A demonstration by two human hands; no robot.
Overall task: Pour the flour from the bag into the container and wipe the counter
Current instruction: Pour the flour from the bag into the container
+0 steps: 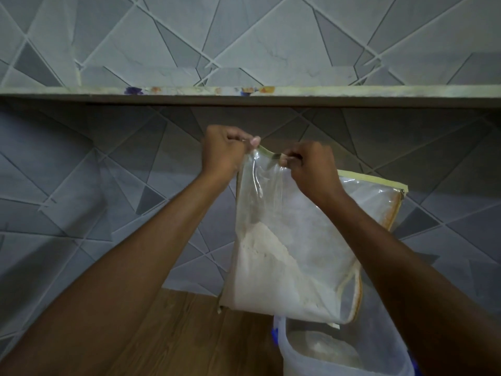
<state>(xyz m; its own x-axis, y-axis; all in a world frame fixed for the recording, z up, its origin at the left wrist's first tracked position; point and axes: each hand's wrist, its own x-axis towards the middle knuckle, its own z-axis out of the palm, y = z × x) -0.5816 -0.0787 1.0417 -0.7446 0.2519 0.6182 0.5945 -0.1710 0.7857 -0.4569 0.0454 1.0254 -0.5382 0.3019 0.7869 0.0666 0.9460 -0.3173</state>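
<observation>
A clear plastic flour bag (pixel 295 240) with a yellowish trimmed edge hangs in the air in front of the wall, white flour piled in its lower part. My left hand (pixel 225 150) pinches the bag's top corner and my right hand (pixel 309 169) grips the top edge just beside it. Directly under the bag's lower right corner stands a translucent plastic container (pixel 344 348) with blue clips, open at the top, with some flour inside. The bag's lowest corner hangs just above the container's mouth.
The container rests on a wood-grain counter (pixel 189 335). A grey wall with a geometric tile pattern (pixel 81 213) stands right behind it. A shelf (pixel 244 95) runs across the wall above my hands.
</observation>
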